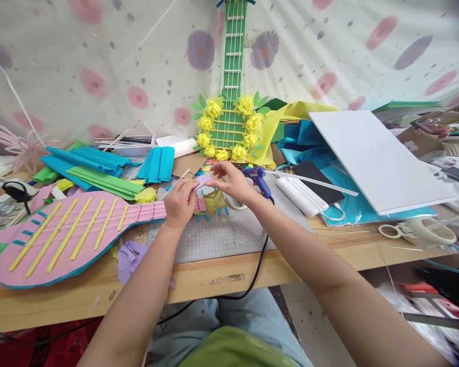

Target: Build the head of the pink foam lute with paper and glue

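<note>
My left hand [180, 203] and my right hand [231, 182] meet above the grey cutting mat [229, 234]. Both pinch a small pale purple paper piece [202, 181] between their fingertips. Under the hands lies the headstock end of a pink paper guitar [67, 235] with yellow strips as strings and a teal edge. A small yellow-green piece with teal tabs [214, 203] lies just below the purple piece. A blue glue gun [258, 179] rests right behind my right hand, its black cord running off the table's front edge.
A green paper guitar with yellow flowers [229, 122] leans on the flowered cloth at the back. Folded teal and green paper [99, 165] lies back left; a white board [375, 158], black phone [318, 182], white case, tape roll [430, 232] and scissors lie right. Purple scraps [132, 257] lie near the front edge.
</note>
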Demonstrator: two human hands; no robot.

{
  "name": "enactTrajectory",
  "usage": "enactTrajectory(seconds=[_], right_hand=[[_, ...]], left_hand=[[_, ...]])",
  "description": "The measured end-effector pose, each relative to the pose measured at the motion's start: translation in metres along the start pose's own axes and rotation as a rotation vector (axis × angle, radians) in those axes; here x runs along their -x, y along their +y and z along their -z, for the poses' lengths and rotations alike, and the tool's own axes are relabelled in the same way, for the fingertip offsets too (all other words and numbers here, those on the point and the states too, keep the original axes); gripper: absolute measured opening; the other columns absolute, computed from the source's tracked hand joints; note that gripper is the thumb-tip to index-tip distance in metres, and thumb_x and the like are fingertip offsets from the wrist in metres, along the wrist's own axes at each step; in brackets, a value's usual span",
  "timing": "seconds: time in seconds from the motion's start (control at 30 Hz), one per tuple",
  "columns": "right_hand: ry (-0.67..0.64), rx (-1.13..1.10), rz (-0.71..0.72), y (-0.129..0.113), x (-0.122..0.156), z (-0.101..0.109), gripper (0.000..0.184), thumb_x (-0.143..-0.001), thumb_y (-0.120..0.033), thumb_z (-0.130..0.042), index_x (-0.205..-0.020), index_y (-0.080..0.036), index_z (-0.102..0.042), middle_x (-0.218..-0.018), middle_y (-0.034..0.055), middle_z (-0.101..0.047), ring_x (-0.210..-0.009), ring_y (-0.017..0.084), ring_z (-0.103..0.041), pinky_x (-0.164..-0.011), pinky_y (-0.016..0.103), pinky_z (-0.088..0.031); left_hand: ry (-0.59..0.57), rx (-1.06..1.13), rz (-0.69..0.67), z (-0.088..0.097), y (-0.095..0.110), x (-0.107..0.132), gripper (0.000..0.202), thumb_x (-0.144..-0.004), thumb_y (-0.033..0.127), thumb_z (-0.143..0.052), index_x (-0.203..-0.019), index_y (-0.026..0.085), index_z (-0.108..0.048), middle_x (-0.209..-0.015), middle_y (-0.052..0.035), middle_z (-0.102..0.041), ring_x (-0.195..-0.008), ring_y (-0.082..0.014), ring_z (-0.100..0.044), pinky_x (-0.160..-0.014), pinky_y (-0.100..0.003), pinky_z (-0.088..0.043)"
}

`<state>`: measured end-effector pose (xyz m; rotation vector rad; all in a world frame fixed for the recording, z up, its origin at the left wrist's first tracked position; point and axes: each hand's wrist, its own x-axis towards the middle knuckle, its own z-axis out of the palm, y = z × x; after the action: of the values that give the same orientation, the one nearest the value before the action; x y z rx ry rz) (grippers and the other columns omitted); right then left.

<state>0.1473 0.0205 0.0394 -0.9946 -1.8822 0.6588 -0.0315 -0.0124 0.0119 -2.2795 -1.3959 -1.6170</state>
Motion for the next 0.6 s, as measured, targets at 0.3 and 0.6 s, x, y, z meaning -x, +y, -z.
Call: enactTrajectory(seconds=[0.3, 0.6], right_hand=[[0.019, 0.006, -0.078, 0.000, 0.009, 0.007, 0.035, -0.068, -0.042, -0.068, -0.092, -0.020, -0.056, -0.092, 0.0032, -0.058, -0.074, 0.013, -0.052, -0.074, 0.029, -0.045], [-0.061, 0.505, -0.229, -0.001, 0.020, 0.017, 0.017, -0.086, -0.025, -0.044, -0.089, -0.020, -0.059, -0.087, 0.0071, -0.064, -0.082, 0.019, -0.059, -0.073, 0.031, -0.043]], left_hand=[[0.033, 0.058, 0.092, 0.000, 0.000, -0.001, 0.015, -0.079, 0.032, -0.056, -0.083, 0.023, -0.068, -0.092, -0.0066, -0.067, -0.091, -0.0202, -0.060, -0.083, -0.030, -0.042], [0.065, 0.363, 0.458, -0.005, -0.002, -0.003, 0.015, -0.066, 0.027, -0.060, -0.078, 0.018, -0.062, -0.075, -0.0011, -0.060, -0.071, -0.0151, -0.053, -0.068, -0.025, -0.041]])
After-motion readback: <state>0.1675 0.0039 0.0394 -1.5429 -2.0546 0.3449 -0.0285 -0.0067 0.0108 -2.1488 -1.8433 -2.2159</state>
